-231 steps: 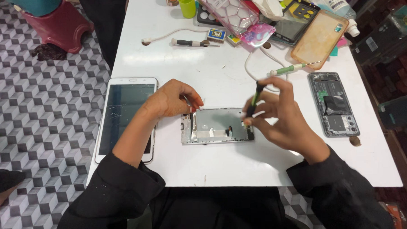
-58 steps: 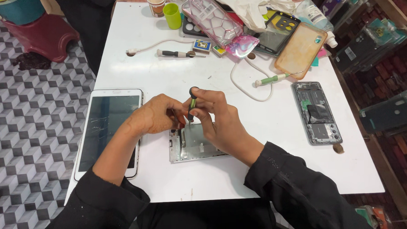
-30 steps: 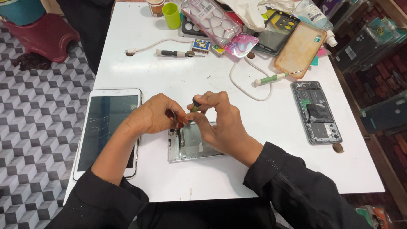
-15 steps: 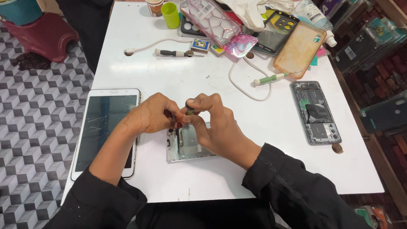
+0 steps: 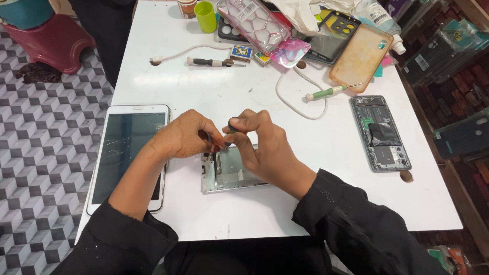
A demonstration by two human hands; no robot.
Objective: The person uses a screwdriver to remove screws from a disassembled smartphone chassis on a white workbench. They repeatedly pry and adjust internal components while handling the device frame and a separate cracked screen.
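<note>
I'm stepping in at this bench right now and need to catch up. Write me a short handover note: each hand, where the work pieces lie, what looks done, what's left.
Left hand: fingertips at the top left corner of the open metal phone frame, steadying it.
Right hand: pinching a small dark-handled screwdriver over that same corner.
Frame lies flat on the white table, between the white tablet and the opened phone.
Done: frame looks stripped.
Left: the corner work; I cannot tell whether a screw is there.

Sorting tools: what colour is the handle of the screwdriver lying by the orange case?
Green handle, head view.
</note>
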